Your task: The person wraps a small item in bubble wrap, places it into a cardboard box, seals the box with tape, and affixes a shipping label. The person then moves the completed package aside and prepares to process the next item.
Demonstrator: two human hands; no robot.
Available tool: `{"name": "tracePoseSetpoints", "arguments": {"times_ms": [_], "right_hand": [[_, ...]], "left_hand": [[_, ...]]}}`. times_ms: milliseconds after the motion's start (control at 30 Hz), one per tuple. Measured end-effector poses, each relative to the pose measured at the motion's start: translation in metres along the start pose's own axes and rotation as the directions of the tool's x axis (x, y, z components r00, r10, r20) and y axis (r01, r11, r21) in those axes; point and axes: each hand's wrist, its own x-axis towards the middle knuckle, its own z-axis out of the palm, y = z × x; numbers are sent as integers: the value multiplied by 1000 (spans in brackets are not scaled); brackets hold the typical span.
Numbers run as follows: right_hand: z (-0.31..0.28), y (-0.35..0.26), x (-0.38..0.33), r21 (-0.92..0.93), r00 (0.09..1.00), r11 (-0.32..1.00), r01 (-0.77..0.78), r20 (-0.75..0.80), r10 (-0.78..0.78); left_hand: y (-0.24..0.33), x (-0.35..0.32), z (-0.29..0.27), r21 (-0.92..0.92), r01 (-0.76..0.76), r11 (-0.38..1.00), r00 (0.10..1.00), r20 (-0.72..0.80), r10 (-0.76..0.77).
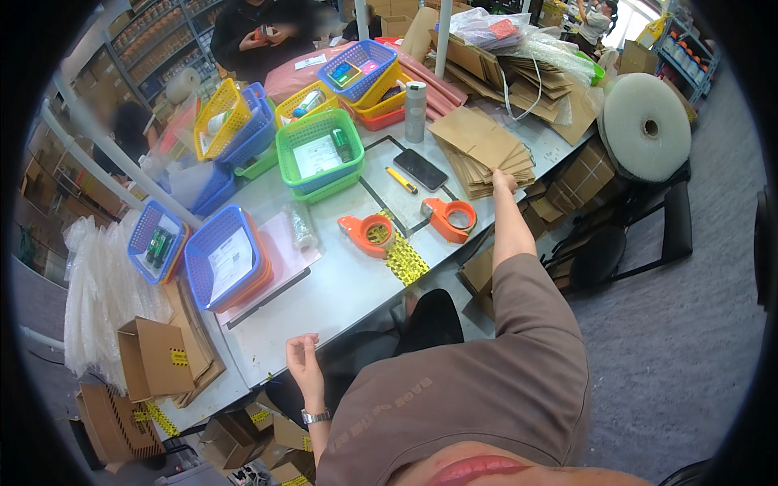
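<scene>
White table with shelves in the background; right hand was at the near edge of the cartons, stacked flat on the table's right side, fingers curled in, can't tell if pinching a sheet or just touching. Left hand was at the front edge, loosely half-curled, nothing visible in it. Phone lay just left of the cartons, cutter beside it, tape guns nearer the front, bottle upright behind, green basket farther left, big roll off the table's right.
</scene>
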Motion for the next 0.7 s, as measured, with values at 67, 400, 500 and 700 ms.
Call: {"name": "tracePoseSetpoints", "arguments": {"times_ms": [67, 400, 500, 700], "right_hand": [[-5, 2, 6, 237, 998, 971, 30, 45, -42], [-151, -25, -171, 834, 701, 323, 448, -103, -706], [-185, -17, -232, 915, 572, 259, 308, 39, -819], [-159, -12, -293, 792, 39, 537, 291, 551, -834]], "left_hand": [[-2, 0, -2, 7, -18, 1000, 1000, -3, 18], [-17, 20, -16, -4, -35, 999, 999, 27, 35], [-14, 49, -21, 39, -86, 996, 995, 59, 83], [8, 83, -24, -241, -126, 962, 990, 35, 138]]}}
